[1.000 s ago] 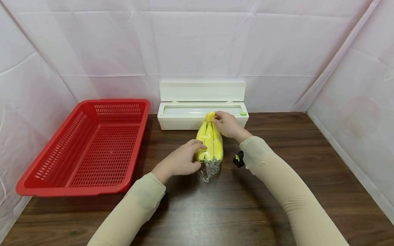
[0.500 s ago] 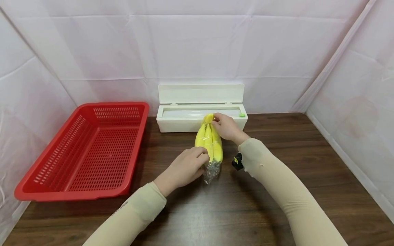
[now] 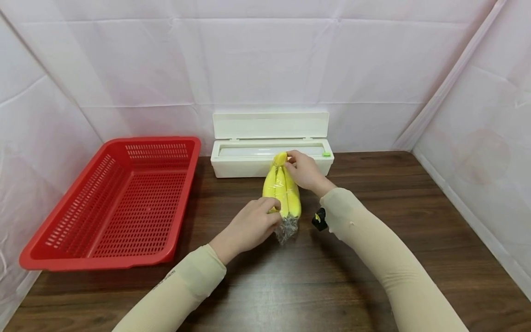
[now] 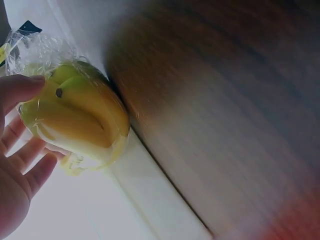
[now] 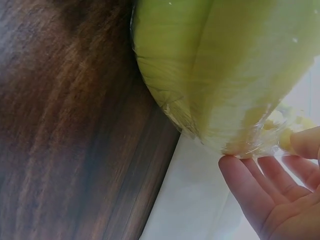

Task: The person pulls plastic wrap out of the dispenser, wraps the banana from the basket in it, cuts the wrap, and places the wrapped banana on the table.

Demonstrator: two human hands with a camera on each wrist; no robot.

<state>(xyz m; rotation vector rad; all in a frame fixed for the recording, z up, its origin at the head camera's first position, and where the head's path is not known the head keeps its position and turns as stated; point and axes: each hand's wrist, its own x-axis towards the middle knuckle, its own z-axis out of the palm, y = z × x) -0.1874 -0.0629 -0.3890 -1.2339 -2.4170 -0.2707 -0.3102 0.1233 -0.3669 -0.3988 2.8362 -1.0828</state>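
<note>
A bunch of yellow bananas (image 3: 281,189) wrapped in cling film lies on the table, stem end pointing away. Loose crumpled film (image 3: 286,229) bunches up at the near end. My left hand (image 3: 250,223) grips the lower left of the bunch with bent fingers; in the left wrist view its thumb (image 4: 22,91) lies at the banana tips, with the fingers on the other side. At the stem, my right hand (image 3: 304,170) pinches the wrapped bunch from the right. In the right wrist view, fingertips (image 5: 231,162) touch the film, and the thumb is by the stem.
Behind the bananas stands a white cling film dispenser (image 3: 244,167) with its lid (image 3: 271,125) raised and a green slider (image 3: 326,154) at the right. A red perforated basket (image 3: 99,263) occupies the left. White cloth walls surround the dark wooden table (image 3: 415,193).
The left hand has closed in from beside the bananas, its fingers now bent over their lower left side. The right hand stays at the stem. The bunch has hardly moved.
</note>
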